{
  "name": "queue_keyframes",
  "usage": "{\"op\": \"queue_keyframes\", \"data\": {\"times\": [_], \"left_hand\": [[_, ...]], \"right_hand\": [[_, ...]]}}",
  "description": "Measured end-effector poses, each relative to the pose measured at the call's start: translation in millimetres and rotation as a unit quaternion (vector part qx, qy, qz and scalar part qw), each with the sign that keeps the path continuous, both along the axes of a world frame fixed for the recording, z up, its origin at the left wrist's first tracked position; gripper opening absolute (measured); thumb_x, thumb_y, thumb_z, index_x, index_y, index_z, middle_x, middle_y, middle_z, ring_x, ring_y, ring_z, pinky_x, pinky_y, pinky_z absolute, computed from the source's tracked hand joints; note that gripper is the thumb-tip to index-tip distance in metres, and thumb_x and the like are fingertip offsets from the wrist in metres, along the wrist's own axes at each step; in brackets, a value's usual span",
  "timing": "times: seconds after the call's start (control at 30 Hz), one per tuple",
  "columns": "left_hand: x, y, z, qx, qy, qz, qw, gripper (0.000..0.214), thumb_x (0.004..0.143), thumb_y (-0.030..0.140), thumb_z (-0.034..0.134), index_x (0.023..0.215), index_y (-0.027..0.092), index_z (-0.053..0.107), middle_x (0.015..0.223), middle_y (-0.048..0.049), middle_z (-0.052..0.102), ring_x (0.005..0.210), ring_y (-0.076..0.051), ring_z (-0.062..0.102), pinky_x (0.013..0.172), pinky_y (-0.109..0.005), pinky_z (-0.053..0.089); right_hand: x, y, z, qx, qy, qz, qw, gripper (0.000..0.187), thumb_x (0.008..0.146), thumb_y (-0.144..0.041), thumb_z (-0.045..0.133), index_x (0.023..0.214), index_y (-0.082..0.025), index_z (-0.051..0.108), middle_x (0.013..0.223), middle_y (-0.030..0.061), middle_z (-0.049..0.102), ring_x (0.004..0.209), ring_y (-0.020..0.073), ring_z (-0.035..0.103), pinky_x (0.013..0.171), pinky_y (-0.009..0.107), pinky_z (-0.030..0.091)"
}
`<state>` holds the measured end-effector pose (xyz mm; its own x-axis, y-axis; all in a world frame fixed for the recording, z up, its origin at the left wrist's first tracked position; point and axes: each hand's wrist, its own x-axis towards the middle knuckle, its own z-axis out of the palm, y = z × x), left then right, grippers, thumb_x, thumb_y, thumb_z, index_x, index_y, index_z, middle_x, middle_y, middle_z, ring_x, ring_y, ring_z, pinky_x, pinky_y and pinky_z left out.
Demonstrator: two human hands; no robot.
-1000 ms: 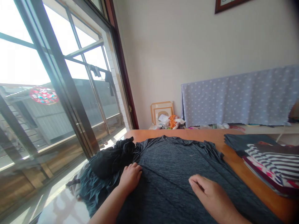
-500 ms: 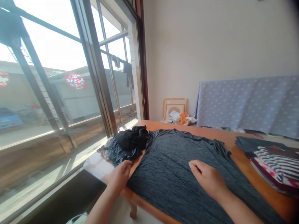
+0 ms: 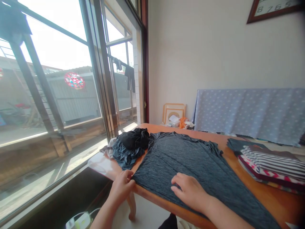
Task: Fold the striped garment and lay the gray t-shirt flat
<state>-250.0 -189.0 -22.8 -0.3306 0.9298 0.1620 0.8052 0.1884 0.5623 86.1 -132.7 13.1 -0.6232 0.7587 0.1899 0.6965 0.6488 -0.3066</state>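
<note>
A dark grey heathered T-shirt (image 3: 181,156) is spread out on the wooden table, neckline toward the far side and hem toward me. At the hem's left corner, by the table edge, my left hand (image 3: 122,186) is closed with the cloth between thumb and fingers. My right hand (image 3: 189,190) is over the lower middle of the shirt, palm down. Its fingers are loosely bent and apart, with nothing held in them. Whether its fingertips touch the cloth is hard to tell.
A heap of dark crumpled clothes (image 3: 132,144) lies left of the shirt. Folded clothes, a striped one on top (image 3: 271,160), are stacked on the right of the table (image 3: 234,160). A window (image 3: 71,101) runs along the left. A white power strip (image 3: 82,221) sits low at left.
My left hand has moved slightly down to the shirt's hem corner and taken hold of it. My right hand has shifted left and down, its fingers spreading. The view has turned right.
</note>
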Motion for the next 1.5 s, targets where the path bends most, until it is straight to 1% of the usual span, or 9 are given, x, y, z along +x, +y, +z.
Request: {"op": "queue_keyframes", "data": {"times": [0.13, 0.3, 0.5, 0.67, 0.8, 1.07, 1.17, 1.3, 1.5], "left_hand": [[9.0, -2.5, 0.5, 0.0, 0.024, 0.01, 1.0, 0.032, 0.079, 0.022, 0.055, 0.108, 0.024, 0.067, 0.1, -0.0015, 0.068, 0.098, -0.019, 0.063, 0.08, -0.027, 0.044], [13.4, -3.8, -4.2, 0.006, 0.033, 0.013, 0.999, 0.034, 0.078, 0.022, 0.055, 0.111, 0.024, 0.065, 0.105, -0.0023, 0.068, 0.101, -0.019, 0.062, 0.084, -0.027, 0.044], [16.7, -8.9, -2.3, -0.003, 0.043, 0.018, 0.999, 0.035, 0.078, 0.024, 0.055, 0.112, 0.025, 0.064, 0.108, -0.002, 0.067, 0.106, -0.021, 0.062, 0.084, -0.029, 0.043], [24.4, -11.9, 5.2, -0.034, 0.066, 0.033, 0.997, 0.041, 0.081, 0.034, 0.058, 0.121, 0.028, 0.061, 0.118, -0.005, 0.066, 0.119, -0.026, 0.058, 0.086, -0.034, 0.041], [37.0, -12.7, 13.7, -0.059, 0.086, 0.06, 0.993, 0.049, 0.084, 0.046, 0.059, 0.129, 0.028, 0.057, 0.13, -0.0099, 0.063, 0.129, -0.03, 0.052, 0.096, -0.041, 0.038], [51.4, -10.6, 19.9, -0.055, 0.101, 0.08, 0.99, 0.042, 0.091, 0.048, 0.051, 0.126, 0.027, 0.06, 0.129, -0.0113, 0.064, 0.128, -0.03, 0.053, 0.099, -0.044, 0.037], [50.0, -8.9, 18.2, -0.052, 0.091, 0.098, 0.99, 0.033, 0.094, 0.042, 0.045, 0.118, 0.027, 0.063, 0.122, -0.0098, 0.067, 0.124, -0.029, 0.056, 0.096, -0.043, 0.039], [44.4, -6.8, 13.8, -0.044, 0.087, 0.088, 0.991, 0.028, 0.091, 0.029, 0.045, 0.109, 0.028, 0.066, 0.117, -0.0065, 0.068, 0.118, -0.027, 0.059, 0.09, -0.039, 0.04], [31.9, -5.8, 7.6, -0.043, 0.045, 0.06, 0.996, 0.034, 0.083, 0.024, 0.051, 0.112, 0.031, 0.066, 0.116, -0.0012, 0.071, 0.116, -0.024, 0.061, 0.084, -0.034, 0.041]], "right_hand": [[-15.1, -17.7, -15.4, -0.017, 0.018, 0.002, 1.0, 0.014, 0.086, -0.03, 0.063, 0.097, -0.026, 0.07, 0.099, 0.0021, 0.069, 0.096, 0.0208, 0.064, 0.082, 0.03, 0.04], [-20.7, -21.1, -24.7, -0.004, 0.025, -0.009, 1.0, 0.012, 0.087, -0.024, 0.058, 0.091, -0.025, 0.069, 0.096, 0.0021, 0.067, 0.094, 0.0197, 0.063, 0.081, 0.029, 0.039], [-22.2, -19.1, -25.6, 0.008, 0.039, -0.01, 0.999, 0.02, 0.092, -0.021, 0.05, 0.082, -0.024, 0.068, 0.089, 0.0018, 0.066, 0.089, 0.0175, 0.062, 0.079, 0.028, 0.038], [-22.8, -16.5, -25.7, -0.065, 0.151, -0.049, 0.985, 0.021, 0.093, -0.024, 0.049, 0.078, -0.023, 0.065, 0.085, -0.0002, 0.064, 0.079, 0.0148, 0.06, 0.075, 0.026, 0.04], [-22.7, -13.8, -21.9, -0.101, 0.235, -0.037, 0.966, 0.021, 0.092, -0.027, 0.05, 0.074, -0.022, 0.061, 0.082, 0.0004, 0.063, 0.08, 0.0162, 0.059, 0.075, 0.027, 0.042], [-13.7, -13.5, -11.9, -0.147, 0.278, -0.024, 0.949, 0.019, 0.088, -0.027, 0.05, 0.07, -0.021, 0.055, 0.07, -0.0026, 0.057, 0.072, 0.0151, 0.053, 0.069, 0.026, 0.041], [-10.2, -12.5, -19.6, -0.149, 0.261, -0.034, 0.953, 0.018, 0.086, -0.024, 0.051, 0.069, -0.021, 0.054, 0.069, -0.0033, 0.057, 0.071, 0.0146, 0.054, 0.067, 0.025, 0.04], [-7.1, -11.3, -29.9, -0.15, 0.25, -0.048, 0.955, 0.017, 0.086, -0.024, 0.05, 0.07, -0.021, 0.055, 0.07, -0.0035, 0.058, 0.071, 0.0144, 0.054, 0.067, 0.025, 0.039], [-4.6, -10.7, -33.0, -0.172, 0.255, -0.047, 0.95, 0.018, 0.087, -0.026, 0.049, 0.07, -0.021, 0.054, 0.069, -0.0036, 0.055, 0.072, 0.0147, 0.053, 0.069, 0.026, 0.039]]}}
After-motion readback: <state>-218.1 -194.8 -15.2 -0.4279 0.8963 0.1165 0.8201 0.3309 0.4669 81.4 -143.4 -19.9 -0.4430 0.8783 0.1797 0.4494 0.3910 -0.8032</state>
